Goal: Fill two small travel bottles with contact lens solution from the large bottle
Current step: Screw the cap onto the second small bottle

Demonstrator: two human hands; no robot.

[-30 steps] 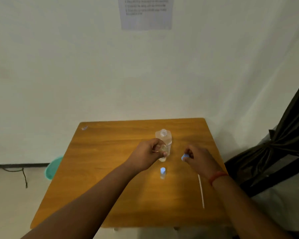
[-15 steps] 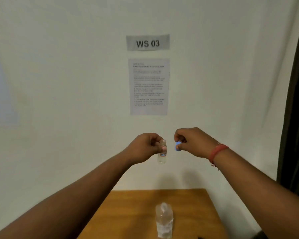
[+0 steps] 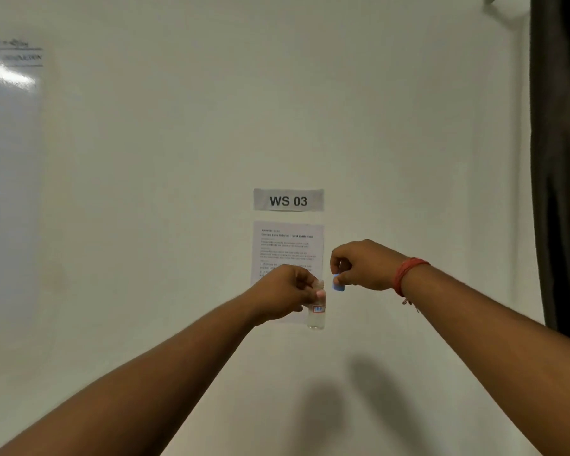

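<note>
Two hands up, left hand and right hand. One small travel bottle, one blue cap, one red wristband, two wall papers: sign and instruction sheet.

Left hand, right hand raised, pinching.

Clear travel bottle with red-bordered label; blue cap; red wrist thread; grey sign

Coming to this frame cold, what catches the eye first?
Two hands raised mid-frame against a pale wall: the left hand holds a small clear bottle upright, the right hand pinches a blue cap beside its open neck. Just above, a sign reads WS 03.
</note>
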